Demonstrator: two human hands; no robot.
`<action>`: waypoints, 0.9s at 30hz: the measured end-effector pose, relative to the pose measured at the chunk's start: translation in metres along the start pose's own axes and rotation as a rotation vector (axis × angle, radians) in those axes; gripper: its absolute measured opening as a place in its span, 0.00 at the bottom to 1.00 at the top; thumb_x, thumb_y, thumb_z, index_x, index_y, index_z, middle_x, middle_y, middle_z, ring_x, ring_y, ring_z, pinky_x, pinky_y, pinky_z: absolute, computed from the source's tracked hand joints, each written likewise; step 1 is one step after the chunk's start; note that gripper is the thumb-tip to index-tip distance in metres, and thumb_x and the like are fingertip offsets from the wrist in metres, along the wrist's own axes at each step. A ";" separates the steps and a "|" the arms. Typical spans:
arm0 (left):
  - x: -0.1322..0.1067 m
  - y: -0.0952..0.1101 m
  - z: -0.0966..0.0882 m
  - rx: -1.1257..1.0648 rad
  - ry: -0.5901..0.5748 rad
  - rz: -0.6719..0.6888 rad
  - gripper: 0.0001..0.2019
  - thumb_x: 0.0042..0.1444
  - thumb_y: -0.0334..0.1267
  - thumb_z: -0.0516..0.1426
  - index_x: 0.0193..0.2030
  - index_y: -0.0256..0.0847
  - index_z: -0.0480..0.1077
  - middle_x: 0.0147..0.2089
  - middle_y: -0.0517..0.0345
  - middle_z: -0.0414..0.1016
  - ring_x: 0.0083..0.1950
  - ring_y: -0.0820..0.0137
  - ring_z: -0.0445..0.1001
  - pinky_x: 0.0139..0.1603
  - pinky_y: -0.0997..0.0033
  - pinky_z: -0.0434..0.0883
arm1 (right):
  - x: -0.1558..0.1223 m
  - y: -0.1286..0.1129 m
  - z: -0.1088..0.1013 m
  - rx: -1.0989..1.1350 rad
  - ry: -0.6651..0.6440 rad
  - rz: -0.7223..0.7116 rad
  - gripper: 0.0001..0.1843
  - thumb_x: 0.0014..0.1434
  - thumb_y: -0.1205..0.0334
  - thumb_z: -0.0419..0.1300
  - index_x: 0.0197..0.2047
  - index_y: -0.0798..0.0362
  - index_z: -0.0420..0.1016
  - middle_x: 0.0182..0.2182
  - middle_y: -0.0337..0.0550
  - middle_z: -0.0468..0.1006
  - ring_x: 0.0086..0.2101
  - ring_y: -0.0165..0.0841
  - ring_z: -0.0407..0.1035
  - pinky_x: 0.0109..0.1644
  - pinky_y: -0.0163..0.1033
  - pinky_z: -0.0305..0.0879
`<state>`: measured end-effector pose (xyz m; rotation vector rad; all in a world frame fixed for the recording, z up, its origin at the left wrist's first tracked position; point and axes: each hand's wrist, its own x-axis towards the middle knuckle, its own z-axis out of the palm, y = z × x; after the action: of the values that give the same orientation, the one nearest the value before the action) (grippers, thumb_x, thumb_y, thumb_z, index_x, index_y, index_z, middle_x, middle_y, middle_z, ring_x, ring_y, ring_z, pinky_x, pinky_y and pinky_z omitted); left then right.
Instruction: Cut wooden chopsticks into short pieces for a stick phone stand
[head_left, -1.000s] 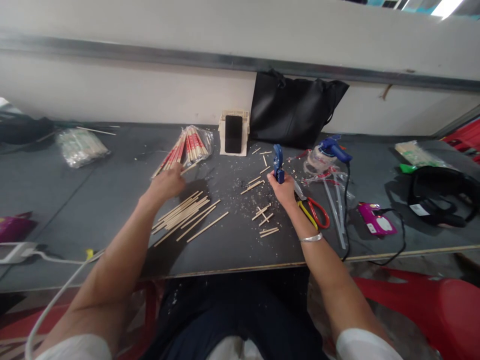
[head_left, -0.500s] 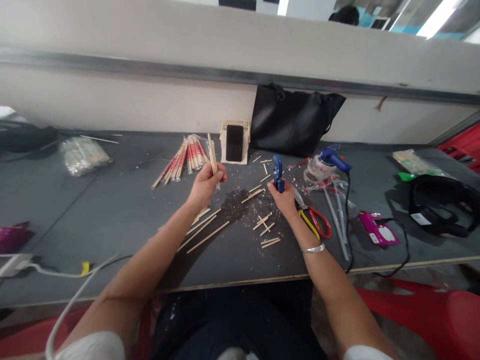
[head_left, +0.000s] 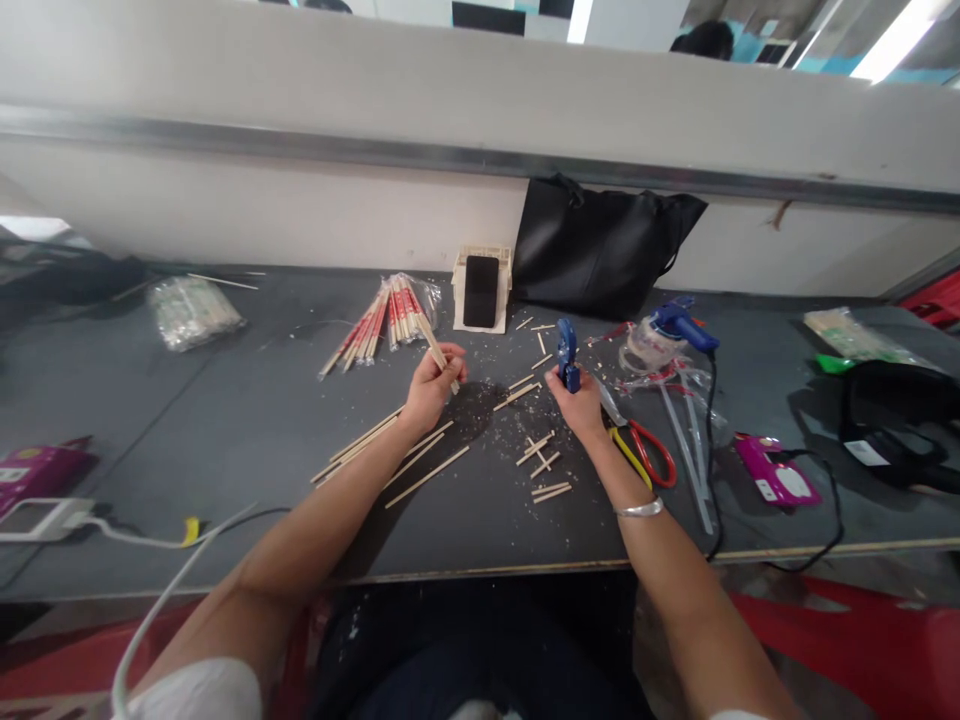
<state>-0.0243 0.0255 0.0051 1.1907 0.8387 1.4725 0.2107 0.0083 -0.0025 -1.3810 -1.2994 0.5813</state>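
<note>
My left hand [head_left: 436, 388] is closed around a few pale wooden chopsticks [head_left: 433, 342], whose upper ends lean to the left. Below that wrist, several loose chopsticks [head_left: 427, 477] lie slanting on the dark tabletop. My right hand [head_left: 576, 398] grips a blue hand tool [head_left: 567, 352] that stands up from the fist; its exact kind is hard to make out. Between the hands are short cut stick pieces [head_left: 517, 396] and crumbs. A few more pieces [head_left: 538, 452] lie crossed near the right wrist. Scissors with red and yellow handles [head_left: 649, 452] rest beside the right forearm.
Wrapped chopsticks [head_left: 375, 318] lie behind my left hand. A phone [head_left: 481, 291] leans on a small pale stand, beside a black bag [head_left: 607, 250]. To the right are a blue glue gun [head_left: 684, 326], glue sticks [head_left: 690, 455], a magenta box [head_left: 777, 470] and a black headset [head_left: 900, 415].
My left hand has come down and nearer to me, and the chopsticks in it have tipped from nearly upright to leaning left. The right hand keeps its grip on the blue tool.
</note>
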 end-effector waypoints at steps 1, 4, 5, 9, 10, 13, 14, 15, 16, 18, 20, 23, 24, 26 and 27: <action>-0.001 -0.001 0.000 0.006 -0.008 -0.011 0.13 0.54 0.44 0.65 0.38 0.43 0.68 0.24 0.69 0.66 0.27 0.76 0.68 0.38 0.72 0.72 | 0.000 0.000 0.000 -0.001 -0.001 -0.001 0.16 0.49 0.43 0.61 0.26 0.48 0.70 0.24 0.39 0.77 0.28 0.37 0.71 0.40 0.44 0.70; -0.002 -0.001 0.001 0.021 -0.026 -0.020 0.14 0.56 0.48 0.64 0.37 0.42 0.67 0.22 0.71 0.61 0.24 0.77 0.63 0.40 0.70 0.74 | 0.000 0.001 -0.001 -0.005 -0.001 0.001 0.16 0.49 0.43 0.61 0.27 0.48 0.70 0.24 0.39 0.77 0.28 0.37 0.71 0.40 0.44 0.70; -0.002 0.000 0.002 0.034 -0.024 -0.015 0.14 0.57 0.49 0.63 0.37 0.42 0.67 0.21 0.72 0.59 0.23 0.78 0.61 0.39 0.71 0.74 | 0.000 0.001 -0.001 -0.006 0.000 0.002 0.16 0.49 0.43 0.62 0.28 0.48 0.70 0.24 0.39 0.77 0.28 0.36 0.71 0.39 0.44 0.70; -0.002 0.003 0.001 0.118 -0.007 -0.042 0.13 0.58 0.48 0.63 0.38 0.42 0.68 0.22 0.72 0.56 0.23 0.78 0.59 0.31 0.76 0.68 | 0.000 0.000 0.000 -0.005 0.005 0.005 0.16 0.49 0.44 0.61 0.28 0.48 0.70 0.25 0.40 0.77 0.28 0.36 0.71 0.40 0.44 0.70; -0.002 0.004 0.001 0.120 -0.010 -0.068 0.13 0.58 0.49 0.62 0.38 0.42 0.68 0.22 0.71 0.56 0.23 0.78 0.60 0.30 0.77 0.67 | -0.001 -0.001 0.000 -0.005 0.005 0.005 0.16 0.48 0.44 0.61 0.27 0.48 0.70 0.24 0.40 0.77 0.28 0.36 0.71 0.39 0.43 0.70; -0.001 0.005 0.001 0.063 -0.031 -0.138 0.13 0.61 0.50 0.59 0.38 0.42 0.67 0.23 0.70 0.55 0.24 0.77 0.58 0.30 0.77 0.66 | -0.001 -0.003 0.000 -0.007 0.000 0.004 0.16 0.48 0.43 0.60 0.27 0.48 0.70 0.23 0.39 0.76 0.27 0.36 0.70 0.38 0.43 0.69; 0.000 0.004 0.001 0.048 -0.034 -0.141 0.14 0.61 0.51 0.58 0.37 0.42 0.66 0.23 0.70 0.55 0.24 0.77 0.58 0.30 0.77 0.66 | -0.001 -0.003 0.000 -0.009 -0.002 0.003 0.16 0.48 0.44 0.60 0.27 0.48 0.70 0.23 0.39 0.76 0.27 0.36 0.70 0.38 0.43 0.69; 0.000 0.004 0.001 0.046 -0.032 -0.131 0.15 0.61 0.51 0.58 0.35 0.42 0.65 0.23 0.69 0.55 0.24 0.77 0.57 0.30 0.78 0.66 | -0.001 -0.003 -0.001 -0.010 -0.004 0.003 0.16 0.48 0.44 0.60 0.27 0.48 0.70 0.23 0.39 0.76 0.27 0.35 0.70 0.38 0.43 0.69; 0.000 0.003 0.002 0.057 -0.030 -0.111 0.16 0.61 0.52 0.59 0.33 0.42 0.64 0.23 0.69 0.54 0.24 0.77 0.56 0.29 0.78 0.65 | -0.001 -0.003 -0.001 -0.012 -0.007 0.002 0.16 0.48 0.44 0.61 0.27 0.48 0.70 0.23 0.39 0.76 0.27 0.35 0.70 0.38 0.43 0.69; 0.000 0.001 0.001 0.095 -0.030 -0.057 0.19 0.59 0.54 0.60 0.29 0.43 0.61 0.22 0.69 0.53 0.25 0.77 0.55 0.29 0.78 0.65 | 0.000 -0.003 -0.001 -0.015 -0.013 -0.001 0.15 0.49 0.44 0.61 0.27 0.48 0.70 0.24 0.39 0.77 0.28 0.36 0.70 0.39 0.43 0.69; 0.000 0.000 0.001 0.122 -0.044 -0.012 0.23 0.58 0.57 0.60 0.26 0.43 0.58 0.23 0.68 0.53 0.25 0.76 0.56 0.30 0.77 0.66 | 0.000 -0.003 -0.002 -0.017 -0.018 -0.003 0.15 0.49 0.44 0.61 0.27 0.48 0.69 0.24 0.39 0.77 0.28 0.36 0.70 0.39 0.43 0.69; 0.001 -0.002 -0.001 0.123 -0.054 0.006 0.24 0.59 0.58 0.59 0.25 0.43 0.56 0.23 0.68 0.54 0.25 0.76 0.55 0.30 0.76 0.67 | 0.000 -0.003 -0.002 -0.021 -0.019 -0.005 0.16 0.49 0.43 0.61 0.27 0.47 0.69 0.23 0.39 0.76 0.27 0.36 0.69 0.38 0.43 0.69; 0.001 -0.002 -0.001 0.118 -0.049 0.011 0.24 0.60 0.58 0.58 0.25 0.43 0.55 0.23 0.67 0.54 0.25 0.76 0.55 0.30 0.76 0.67 | 0.000 -0.003 -0.001 -0.022 -0.019 -0.005 0.16 0.49 0.43 0.60 0.27 0.47 0.69 0.23 0.39 0.76 0.27 0.36 0.69 0.38 0.43 0.69; 0.002 -0.002 -0.001 0.103 -0.035 0.031 0.24 0.61 0.58 0.58 0.25 0.44 0.55 0.23 0.67 0.53 0.25 0.76 0.55 0.30 0.76 0.67 | 0.000 -0.003 -0.001 -0.023 -0.018 -0.007 0.16 0.49 0.43 0.60 0.27 0.47 0.69 0.23 0.38 0.75 0.27 0.36 0.69 0.38 0.43 0.69; 0.003 -0.003 -0.001 0.099 -0.029 0.043 0.25 0.61 0.58 0.58 0.25 0.44 0.54 0.23 0.67 0.53 0.25 0.76 0.55 0.30 0.76 0.67 | 0.000 -0.003 -0.001 -0.023 -0.017 -0.008 0.16 0.49 0.43 0.60 0.27 0.47 0.69 0.23 0.38 0.75 0.27 0.36 0.69 0.38 0.43 0.69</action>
<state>-0.0247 0.0289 0.0028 1.3079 0.8794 1.4584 0.2106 0.0074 0.0007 -1.3920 -1.3278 0.5754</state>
